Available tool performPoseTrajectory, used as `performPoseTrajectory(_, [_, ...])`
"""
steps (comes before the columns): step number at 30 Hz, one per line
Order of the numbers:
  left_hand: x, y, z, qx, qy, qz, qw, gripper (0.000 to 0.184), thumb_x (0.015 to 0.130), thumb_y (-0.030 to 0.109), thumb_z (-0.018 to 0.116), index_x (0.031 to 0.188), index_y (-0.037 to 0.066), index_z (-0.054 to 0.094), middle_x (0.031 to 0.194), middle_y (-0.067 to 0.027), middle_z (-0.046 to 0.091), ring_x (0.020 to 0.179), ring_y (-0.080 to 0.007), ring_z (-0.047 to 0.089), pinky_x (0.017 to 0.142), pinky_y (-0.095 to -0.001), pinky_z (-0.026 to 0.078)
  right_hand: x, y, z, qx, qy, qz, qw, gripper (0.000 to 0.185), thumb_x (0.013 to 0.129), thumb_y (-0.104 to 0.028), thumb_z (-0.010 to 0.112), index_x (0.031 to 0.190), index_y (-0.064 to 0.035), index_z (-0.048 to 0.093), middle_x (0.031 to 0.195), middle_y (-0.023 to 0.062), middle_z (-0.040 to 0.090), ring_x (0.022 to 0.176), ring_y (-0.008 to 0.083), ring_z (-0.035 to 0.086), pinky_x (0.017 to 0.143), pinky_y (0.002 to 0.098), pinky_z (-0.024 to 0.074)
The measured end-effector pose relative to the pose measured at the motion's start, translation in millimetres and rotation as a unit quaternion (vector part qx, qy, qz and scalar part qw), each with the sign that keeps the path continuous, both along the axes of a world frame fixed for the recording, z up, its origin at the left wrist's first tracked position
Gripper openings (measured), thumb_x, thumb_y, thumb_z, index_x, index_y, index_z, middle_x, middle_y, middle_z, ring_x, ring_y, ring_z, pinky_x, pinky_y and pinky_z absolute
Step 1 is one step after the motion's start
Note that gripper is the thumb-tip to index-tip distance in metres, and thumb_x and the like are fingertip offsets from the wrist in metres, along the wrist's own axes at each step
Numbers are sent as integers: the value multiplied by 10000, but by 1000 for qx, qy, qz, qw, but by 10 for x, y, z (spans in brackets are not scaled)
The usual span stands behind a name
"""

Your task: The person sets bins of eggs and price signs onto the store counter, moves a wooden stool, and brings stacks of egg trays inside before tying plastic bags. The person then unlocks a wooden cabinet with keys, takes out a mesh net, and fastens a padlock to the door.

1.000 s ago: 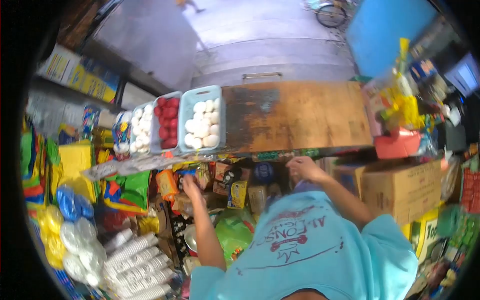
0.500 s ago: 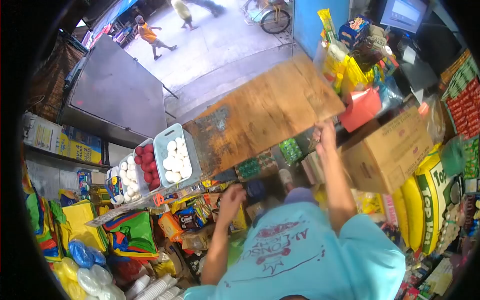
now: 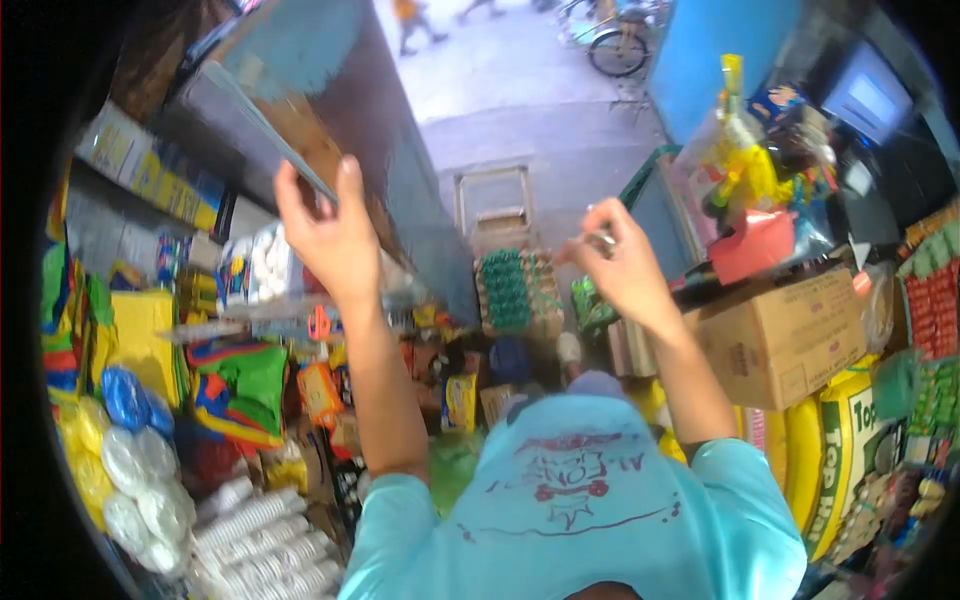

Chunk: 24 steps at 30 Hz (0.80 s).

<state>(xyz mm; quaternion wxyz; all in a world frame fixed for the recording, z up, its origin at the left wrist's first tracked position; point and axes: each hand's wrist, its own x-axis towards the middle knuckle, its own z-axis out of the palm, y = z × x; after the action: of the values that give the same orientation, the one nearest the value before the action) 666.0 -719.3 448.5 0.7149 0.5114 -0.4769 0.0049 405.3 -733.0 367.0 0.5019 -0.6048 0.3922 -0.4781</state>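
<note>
A wooden counter board (image 3: 390,135) now stands tilted up on the left side of the gap, with worn bluish and brown paint on the face toward the gap. My left hand (image 3: 335,235) is at its near edge, thumb on one side and fingers on the other. In front of my body on the right, my right hand (image 3: 625,265) is raised with curled fingers. Something small and greyish shows between them, too small to name. White eggs (image 3: 270,258) sit left of my left hand, partly hidden.
Below the gap, egg trays (image 3: 507,290) with green pieces stand on the floor. A cardboard box (image 3: 785,335) and yellow sacks (image 3: 845,460) are on the right. Stacked cups (image 3: 265,545) and bagged goods fill the lower left. A bicycle (image 3: 618,50) stands outside.
The board, lying across the gap before, has swung up to the left. My left hand has risen to its edge. My right hand has let go of it and moved slightly left.
</note>
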Motion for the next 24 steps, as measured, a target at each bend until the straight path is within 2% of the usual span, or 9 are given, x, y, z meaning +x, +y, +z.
performPoseTrajectory(4, [404,174,188,-59,204,-88,973,479,875,103,679,1302,31,474,1176,-78,590,1026,-155,572,875,-297,418,-266,183,-930,231,113,42,965,229,880,-199,668,798,-58,508,650,50,648,376,70,459,348,240,321])
performPoseTrajectory(6, [492,224,223,-59,233,-44,970,469,883,131,673,1302,48,480,1190,-85,592,1054,-169,576,916,-344,413,-306,340,-1230,300,148,52,941,261,884,-236,669,707,-64,582,599,34,629,379,68,465,359,246,335])
performPoseTrajectory(14, [587,170,312,-119,51,93,987,369,905,66,610,1240,-28,485,1183,-154,594,1062,-207,571,932,-303,448,-183,673,-1663,310,178,85,930,290,897,-252,629,675,-65,645,577,30,637,403,60,477,401,229,364])
performPoseTrajectory(17, [203,94,209,-63,-102,121,985,932,704,285,815,1423,-18,304,1366,-219,398,1260,-344,417,1047,-456,347,-102,719,-1807,320,157,100,929,260,891,-220,616,687,-61,643,628,39,669,435,52,482,424,218,371])
performPoseTrajectory(18, [136,16,182,-71,-166,147,972,981,670,239,829,1436,-26,277,1350,-256,399,1256,-388,414,1052,-475,343,-55,733,-1785,319,149,103,930,260,892,-220,617,686,-62,640,629,36,668,431,51,476,421,218,367])
performPoseTrajectory(19, [146,-111,124,-71,-164,154,972,977,680,188,808,1450,-21,243,1350,-279,382,1246,-425,406,1059,-480,333,-2,758,-1752,318,143,107,931,260,892,-221,617,686,-63,637,629,32,666,427,49,469,419,217,362])
performPoseTrajectory(20, [204,-258,52,-115,-127,161,972,803,712,144,767,1392,-17,371,1213,-276,525,1115,-426,529,980,-466,419,29,773,-1721,317,138,110,932,261,893,-222,618,686,-64,634,629,29,665,423,47,462,417,216,357])
performPoseTrajectory(22, [168,-257,36,0,-83,65,994,506,757,126,720,1210,-21,549,991,-245,639,919,-412,629,834,-447,497,51,774,-1739,316,141,123,930,258,894,-215,613,684,-65,628,630,23,660,425,44,459,416,216,352])
performPoseTrajectory(24, [253,-236,75,-19,-97,133,986,344,786,129,722,1056,-39,589,850,-178,664,794,-274,628,772,-393,502,27,762,-1767,314,153,131,928,250,893,-207,607,688,-65,628,630,17,656,429,42,459,414,217,347])
